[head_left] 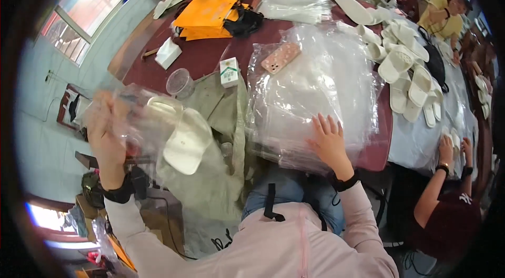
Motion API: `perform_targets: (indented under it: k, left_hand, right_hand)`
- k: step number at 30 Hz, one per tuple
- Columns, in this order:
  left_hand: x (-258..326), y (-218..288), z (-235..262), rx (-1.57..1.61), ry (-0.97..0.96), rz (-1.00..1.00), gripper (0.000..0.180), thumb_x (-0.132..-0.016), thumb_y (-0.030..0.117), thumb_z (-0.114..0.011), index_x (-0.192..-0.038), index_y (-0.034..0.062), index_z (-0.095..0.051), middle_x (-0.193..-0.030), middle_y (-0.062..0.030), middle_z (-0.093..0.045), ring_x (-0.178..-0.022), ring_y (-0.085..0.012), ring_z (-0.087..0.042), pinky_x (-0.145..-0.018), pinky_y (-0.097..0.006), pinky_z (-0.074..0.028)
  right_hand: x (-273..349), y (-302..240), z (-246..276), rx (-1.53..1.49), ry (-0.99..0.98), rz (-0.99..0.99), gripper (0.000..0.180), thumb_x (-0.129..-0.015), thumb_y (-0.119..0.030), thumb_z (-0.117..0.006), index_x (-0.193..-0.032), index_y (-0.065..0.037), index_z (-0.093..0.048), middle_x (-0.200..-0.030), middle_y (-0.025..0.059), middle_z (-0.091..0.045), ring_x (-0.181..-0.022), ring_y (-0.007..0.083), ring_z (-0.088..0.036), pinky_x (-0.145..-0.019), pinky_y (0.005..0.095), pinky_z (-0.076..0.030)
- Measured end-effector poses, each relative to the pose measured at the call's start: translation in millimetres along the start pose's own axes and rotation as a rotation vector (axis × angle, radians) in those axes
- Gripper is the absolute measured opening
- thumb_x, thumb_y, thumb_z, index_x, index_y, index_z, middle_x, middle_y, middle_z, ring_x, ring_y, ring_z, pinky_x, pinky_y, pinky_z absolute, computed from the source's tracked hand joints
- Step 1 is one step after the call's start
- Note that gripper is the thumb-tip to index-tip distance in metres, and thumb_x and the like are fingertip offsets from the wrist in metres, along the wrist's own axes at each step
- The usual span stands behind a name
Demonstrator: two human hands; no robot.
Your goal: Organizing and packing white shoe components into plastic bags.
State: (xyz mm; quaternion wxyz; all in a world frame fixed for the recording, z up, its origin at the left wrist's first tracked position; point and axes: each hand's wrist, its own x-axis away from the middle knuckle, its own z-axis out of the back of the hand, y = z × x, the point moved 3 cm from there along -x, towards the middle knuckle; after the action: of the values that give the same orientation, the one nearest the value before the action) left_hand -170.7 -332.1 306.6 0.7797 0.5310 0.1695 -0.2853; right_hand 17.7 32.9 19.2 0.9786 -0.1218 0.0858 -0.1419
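My left hand (108,125), smeared by motion, is closed on a clear plastic bag (138,123) raised at the left. Pale cream slippers (188,141) show inside or behind the film; I cannot tell how many. My right hand (329,141) lies flat, fingers spread, on the near right part of a thick stack of clear plastic bags (300,99). A pink patterned phone (281,58) rests on the far left of that stack. Below the held bag hangs a grey-green cloth or sheet (210,173) over the table edge.
Left of the stack are a white-and-green box (229,72), a clear tub (180,83), a white tissue pack (168,53) and a hammer (150,53). Orange bags (205,17) lie farther back. Cream slippers (397,65) pile up at right; other people work at the far and right sides.
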Motion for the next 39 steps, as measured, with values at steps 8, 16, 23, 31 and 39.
perform_targets:
  k: [8,16,23,31,39]
  left_hand:
    - [36.8,-76.5,19.5,0.328,-0.041,0.513,0.005,-0.092,0.011,-0.049,-0.089,0.0072,-0.051,-0.075,-0.0013,-0.049,-0.065,-0.0119,-0.049,-0.065,-0.025,-0.040]
    - [74.0,-192.3,15.4,0.169,0.027,0.242,0.016,-0.096,0.014,-0.045,-0.084,0.0053,-0.051,-0.080,-0.0026,-0.051,-0.075,-0.0145,-0.052,-0.074,-0.028,-0.042]
    - [223.9,-305.2,-56.1,-0.218,-0.484,0.646,0.051,-0.090,0.013,-0.052,-0.137,0.0023,-0.036,-0.139,-0.0161,-0.040,-0.128,-0.0263,-0.040,-0.104,-0.036,-0.033]
    - [300.8,-322.5,-161.1,-0.107,-0.972,0.736,0.044,-0.077,0.009,-0.056,-0.120,0.0019,-0.051,-0.127,-0.0201,-0.047,-0.113,-0.0329,-0.052,-0.088,-0.040,-0.043]
    - [197.9,-208.2,-164.2,-1.025,-1.367,0.443,0.025,-0.072,0.013,-0.058,-0.091,0.0006,-0.068,-0.091,-0.0213,-0.067,-0.090,-0.0387,-0.063,-0.076,-0.048,-0.049]
  right_hand:
    - [-3.0,7.6,0.7,-0.018,0.030,-0.090,0.069,-0.084,-0.037,-0.061,-0.142,-0.011,-0.035,-0.148,0.0170,-0.029,-0.133,0.0340,-0.034,-0.107,0.0482,-0.028]
    - [-2.1,11.9,-3.3,0.026,-0.002,-0.090,0.074,-0.084,-0.037,-0.062,-0.144,-0.008,-0.030,-0.149,0.0170,-0.028,-0.132,0.0318,-0.035,-0.108,0.0480,-0.027]
    - [-4.4,10.1,-5.3,-0.026,-0.007,-0.107,0.074,-0.083,-0.038,-0.062,-0.143,-0.007,-0.030,-0.149,0.0171,-0.028,-0.134,0.0320,-0.034,-0.109,0.0481,-0.026]
    - [-11.4,28.7,4.9,-0.088,0.025,-0.141,0.078,-0.082,-0.034,-0.065,-0.146,-0.012,-0.025,-0.150,0.0220,-0.022,-0.118,0.0334,-0.050,-0.096,0.0449,-0.040]
    - [-28.0,72.1,14.0,-0.809,0.335,-0.384,0.082,-0.085,-0.024,-0.064,-0.149,-0.012,-0.013,-0.148,0.0290,-0.020,-0.086,0.0320,-0.063,-0.075,0.0412,-0.051]
